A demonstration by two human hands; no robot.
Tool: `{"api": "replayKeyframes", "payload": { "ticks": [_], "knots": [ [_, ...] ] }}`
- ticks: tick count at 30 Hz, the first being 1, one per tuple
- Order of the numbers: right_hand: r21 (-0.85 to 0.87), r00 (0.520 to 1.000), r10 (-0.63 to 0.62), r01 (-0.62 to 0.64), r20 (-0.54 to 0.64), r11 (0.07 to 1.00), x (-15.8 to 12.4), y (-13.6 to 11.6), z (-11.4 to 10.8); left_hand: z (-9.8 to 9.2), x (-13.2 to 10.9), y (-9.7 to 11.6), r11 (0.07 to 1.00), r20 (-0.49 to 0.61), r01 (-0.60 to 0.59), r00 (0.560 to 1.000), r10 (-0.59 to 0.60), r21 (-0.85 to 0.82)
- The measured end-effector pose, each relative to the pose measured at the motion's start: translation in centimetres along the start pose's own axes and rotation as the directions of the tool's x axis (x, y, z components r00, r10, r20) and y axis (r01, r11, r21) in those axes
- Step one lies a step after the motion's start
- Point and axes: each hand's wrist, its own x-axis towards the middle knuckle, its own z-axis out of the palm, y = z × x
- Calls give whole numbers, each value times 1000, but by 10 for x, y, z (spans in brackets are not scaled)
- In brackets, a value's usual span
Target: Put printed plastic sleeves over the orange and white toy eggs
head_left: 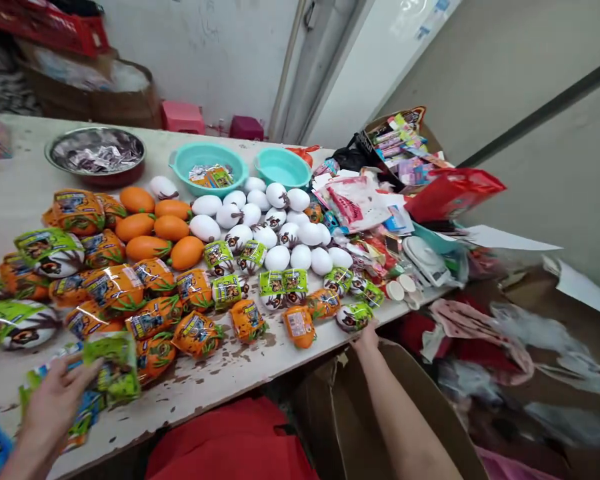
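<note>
At the lower left, my left hand pinches a green printed plastic wrapper, raised over a loose pile of green and blue wrappers. My right hand is at the table's front edge, its fingers closed on a white toy egg in a green printed wrapper; the egg partly hides the fingertips. Bare white eggs are grouped in the middle of the table, beside bare orange eggs. Several orange-wrapped eggs and green-wrapped white eggs spread over the front and left.
Behind the eggs stand a steel bowl of small packets, a turquoise basin with packets and another turquoise basin. Mixed packaging and a white scale crowd the right end. An open cardboard box stands below the front edge.
</note>
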Motion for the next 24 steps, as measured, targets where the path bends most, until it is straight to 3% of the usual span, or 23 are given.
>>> {"api": "replayKeyframes", "payload": {
  "ticks": [2,4,6,7,9,11,13,15,16,18,21,24],
  "knots": [
    [-45,992,-103,100,-72,994,0,-1,-4,34,-41,41,969,106,-42,992,70,-245],
    [-91,965,-249,241,-87,966,-5,-2,-12,72,-78,77,935,253,-87,950,182,-343],
    [-93,900,-436,436,14,895,-18,-1,-19,112,-107,107,911,350,-113,899,264,-397],
    [-52,843,-521,531,134,846,-29,-1,-21,131,-119,120,899,378,-123,877,296,-420],
    [113,660,-577,606,481,787,-57,1,-20,162,-137,142,880,431,-137,831,352,-455],
    [242,406,-463,488,788,839,-88,2,-14,186,-151,161,864,463,-144,795,391,-483],
    [219,194,-292,329,936,919,-112,1,-5,201,-161,175,856,487,-147,769,414,-496],
    [174,66,-199,268,978,948,-123,-1,6,212,-169,183,857,499,-173,750,434,-485],
    [164,32,-178,262,983,951,-125,-3,10,216,-171,185,859,503,-189,743,442,-476],
    [157,24,-169,258,985,953,-120,-7,18,224,-174,186,861,505,-193,741,442,-471],
    [163,90,-193,267,977,950,-104,-13,29,233,-176,186,849,512,-68,771,378,-525],
    [189,179,-262,346,948,919,-91,-20,39,240,-178,190,817,480,63,834,273,-573]
  ]
}}
